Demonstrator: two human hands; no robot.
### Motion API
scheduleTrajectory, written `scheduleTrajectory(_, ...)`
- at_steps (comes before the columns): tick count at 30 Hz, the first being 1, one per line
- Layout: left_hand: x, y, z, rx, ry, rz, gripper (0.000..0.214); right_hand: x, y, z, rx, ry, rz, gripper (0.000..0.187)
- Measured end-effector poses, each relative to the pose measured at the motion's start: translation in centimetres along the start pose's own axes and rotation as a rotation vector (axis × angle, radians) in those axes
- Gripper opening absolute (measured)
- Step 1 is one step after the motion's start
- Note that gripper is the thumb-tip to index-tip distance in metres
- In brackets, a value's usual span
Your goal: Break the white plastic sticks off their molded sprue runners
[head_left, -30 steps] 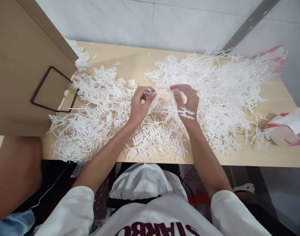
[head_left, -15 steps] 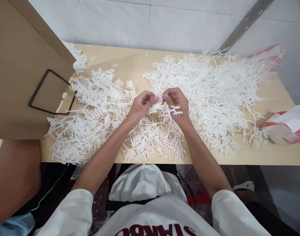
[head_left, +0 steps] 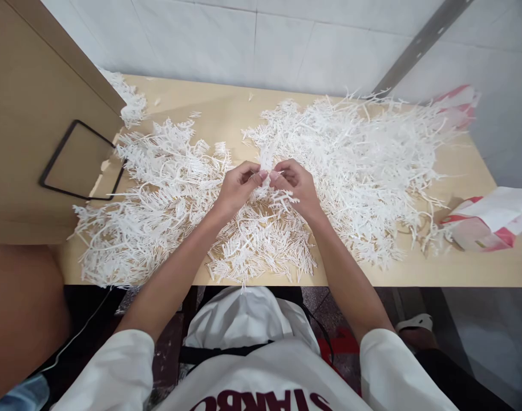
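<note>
My left hand (head_left: 240, 187) and my right hand (head_left: 298, 191) meet over the middle of the table, thumbs and fingertips pinched close together. Between them is a white branched plastic piece (head_left: 285, 197), its toothed arms sticking out below my right fingers. Exactly where each fingertip grips it is partly hidden. Beneath my hands spreads a heap of small thin white sticks (head_left: 264, 242). A tangled pile of white branched pieces (head_left: 355, 165) lies to the right of my right hand. Left of my left hand is another white pile (head_left: 145, 234), mixing short sticks and longer stems.
At the left stands a large cardboard box (head_left: 42, 103) with a black square outline. A red and white plastic bag (head_left: 487, 220) sits at the table's right end, another bag (head_left: 455, 105) farther back. Another person's bare limb (head_left: 25, 319) is at lower left. Tiled wall (head_left: 213, 45) borders the back.
My hands have drawn closer together, the right one moving left. The branched piece that hung over my right hand now sits lower and nearer my fingertips. The view has shifted slightly.
</note>
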State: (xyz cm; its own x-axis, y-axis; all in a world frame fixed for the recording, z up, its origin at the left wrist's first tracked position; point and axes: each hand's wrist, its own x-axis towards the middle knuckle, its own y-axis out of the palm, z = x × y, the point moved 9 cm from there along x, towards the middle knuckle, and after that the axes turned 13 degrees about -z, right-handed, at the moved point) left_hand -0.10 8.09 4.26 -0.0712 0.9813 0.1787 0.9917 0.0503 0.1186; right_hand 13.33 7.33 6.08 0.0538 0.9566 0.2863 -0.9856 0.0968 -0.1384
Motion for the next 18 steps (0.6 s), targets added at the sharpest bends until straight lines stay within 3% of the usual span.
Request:
scheduleTrajectory(4, -0.1, 0.2, -0.5, 0.009, 0.037, 0.000, 0.025, 0.3, -0.2, -0.2, 0.000, -0.015, -0.023, 0.028)
scheduleTrajectory(10, -0.5, 0.9, 0.7, 0.058, -0.053, 0.084, 0.028, 0.5, -1.2, 1.0, -0.098, -0.149, -0.155, 0.021)
scheduleTrajectory(15, -0.5, 0.6, 0.7, 0.123, -0.012, 0.028, 0.013, 0.4, -0.9, 0.7, -0.120, -0.145, -0.160, 0.022)
scheduleTrajectory(18, -0.4, 0.4, 0.6, 0.102, -0.014, 0.008, 0.022, 0.2, -0.7, 0.8, -0.128, -0.190, -0.145, 0.019)
